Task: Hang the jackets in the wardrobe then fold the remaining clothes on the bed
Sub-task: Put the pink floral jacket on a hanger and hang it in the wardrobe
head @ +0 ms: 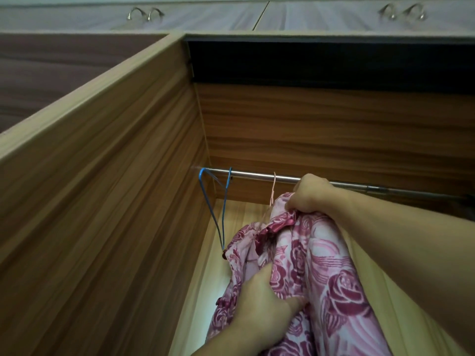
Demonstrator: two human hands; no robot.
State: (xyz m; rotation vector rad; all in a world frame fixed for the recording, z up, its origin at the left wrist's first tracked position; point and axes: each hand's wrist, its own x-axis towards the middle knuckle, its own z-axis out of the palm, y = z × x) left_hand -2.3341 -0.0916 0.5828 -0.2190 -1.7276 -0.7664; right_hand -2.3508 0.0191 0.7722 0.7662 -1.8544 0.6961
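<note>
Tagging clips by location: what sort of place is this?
Most likely a bedroom wardrobe, seen from inside its open hanging section. A metal rail spans the wooden walls, an empty blue hanger hangs from it, and both hands grip a pink rose-print garment on a pink hanger.

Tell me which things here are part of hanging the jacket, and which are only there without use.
Part of the job:
- pink flowered jacket, gripped by both hands
- left hand, right hand
- pink hanger on the rail
- metal rail
- wardrobe

Only there:
- blue hanger, bare on the rail
- cupboard handles above
</note>
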